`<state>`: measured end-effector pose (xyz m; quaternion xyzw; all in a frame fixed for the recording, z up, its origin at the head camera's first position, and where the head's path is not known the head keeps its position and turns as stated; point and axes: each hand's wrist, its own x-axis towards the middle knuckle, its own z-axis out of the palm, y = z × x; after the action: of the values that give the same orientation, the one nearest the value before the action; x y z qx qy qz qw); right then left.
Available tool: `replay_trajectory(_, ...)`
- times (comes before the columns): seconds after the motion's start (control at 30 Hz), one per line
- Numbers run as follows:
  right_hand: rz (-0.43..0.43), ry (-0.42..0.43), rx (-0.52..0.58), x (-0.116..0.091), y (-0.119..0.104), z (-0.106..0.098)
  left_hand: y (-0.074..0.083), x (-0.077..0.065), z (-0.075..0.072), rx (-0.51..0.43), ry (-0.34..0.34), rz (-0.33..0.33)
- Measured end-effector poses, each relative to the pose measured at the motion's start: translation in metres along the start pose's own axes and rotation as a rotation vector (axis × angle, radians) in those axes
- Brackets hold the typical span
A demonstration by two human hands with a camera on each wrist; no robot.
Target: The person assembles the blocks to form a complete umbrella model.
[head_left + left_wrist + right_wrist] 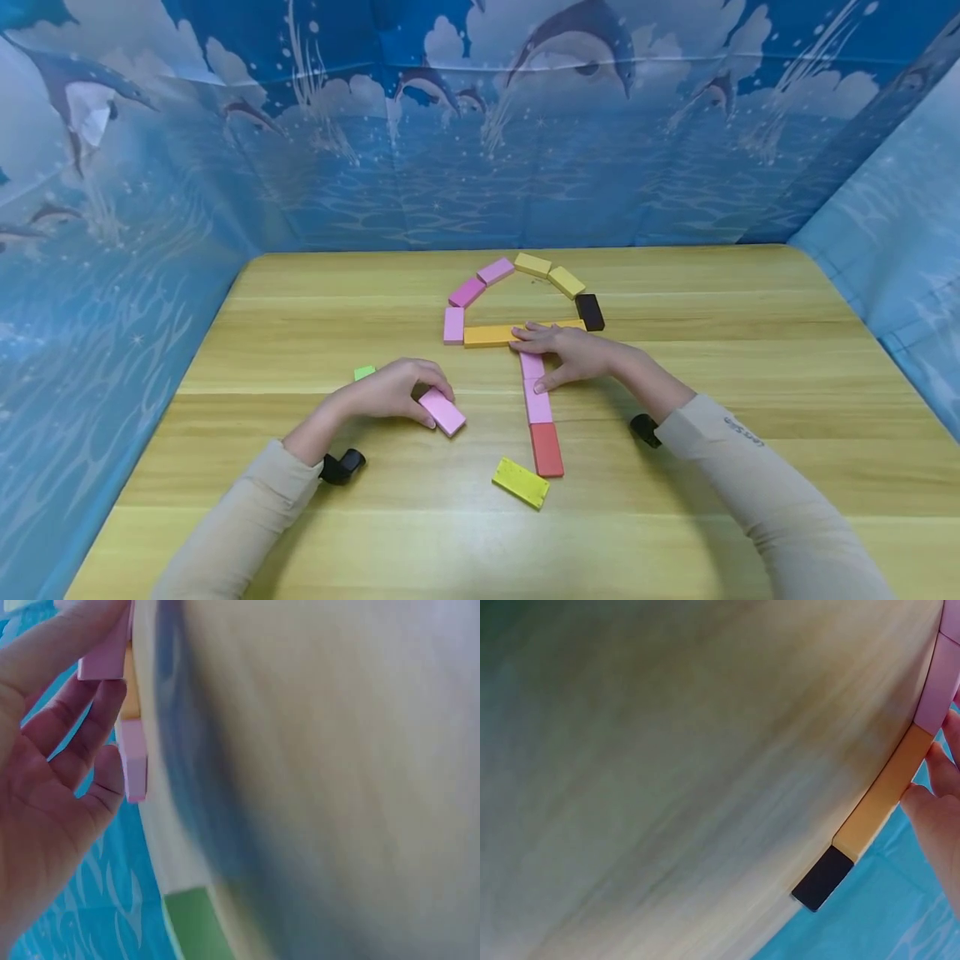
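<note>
My left hand (397, 390) pinches a light pink block (444, 413) between thumb and fingers, left of the block column; that block also shows at the top of the left wrist view. My right hand (570, 350) lies with fingers spread over the joint of an orange row (487, 337) and a column beneath it, hiding part of both. Light pink blocks (537, 407) form the upper column, and a red block (547, 450) ends it. Above the row, an arch runs from pink blocks (467, 292) through yellow ones (533, 265) to a black block (590, 312).
A bright yellow block (521, 483) lies loose, just left of the red block's lower end. Partly behind the left hand is a green block (364, 372). A blue dolphin-print sheet (465, 183) walls the wooden table (300, 325) at the back and sides.
</note>
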<state>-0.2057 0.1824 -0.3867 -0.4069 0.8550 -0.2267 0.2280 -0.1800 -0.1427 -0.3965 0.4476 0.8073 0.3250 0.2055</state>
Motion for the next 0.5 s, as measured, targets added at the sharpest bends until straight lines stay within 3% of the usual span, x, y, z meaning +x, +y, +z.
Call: replay_trajectory(0.5,-0.005,-0.001,-0.007,0.001,0.002,0.0,0.015,0.018,0.019,0.006,-0.082,0.081)
